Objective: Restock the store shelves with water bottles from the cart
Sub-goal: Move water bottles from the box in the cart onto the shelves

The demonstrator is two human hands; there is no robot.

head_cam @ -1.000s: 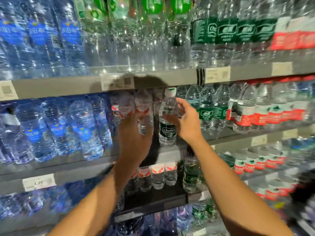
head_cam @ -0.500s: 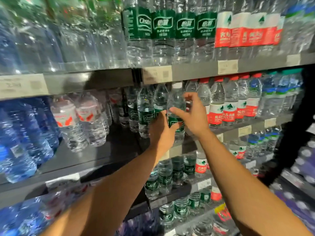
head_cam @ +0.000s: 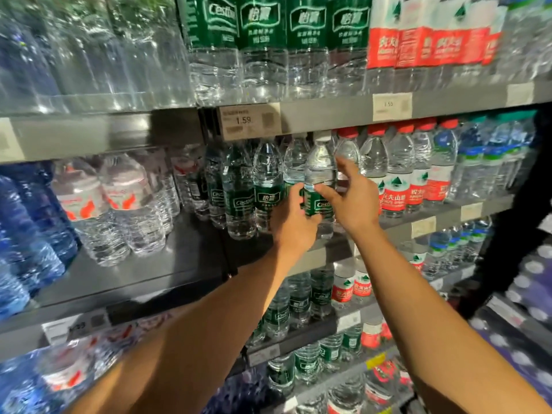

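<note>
A clear water bottle (head_cam: 320,165) with a dark green label and white cap stands upright at the front of the middle shelf (head_cam: 185,264), between other green-label bottles (head_cam: 239,192) and red-label bottles (head_cam: 397,177). My left hand (head_cam: 294,222) grips its label from the left. My right hand (head_cam: 352,198) is at its right side, thumb on the label, fingers spread past the bottle's shoulder. The cart is not in view.
The top shelf (head_cam: 328,110) holds large green-label and red-label bottles. Big clear bottles with red-white labels (head_cam: 116,204) and blue bottles (head_cam: 30,228) stand at left, with bare shelf in front. Lower shelves (head_cam: 301,339) carry small bottles. Purple shrink-wrapped packs (head_cam: 531,303) lie at right.
The view has swung left to right along the shelf. Both hands carried the green-label bottle to the right end of the green-label row, and my right fingers have spread off it.
</note>
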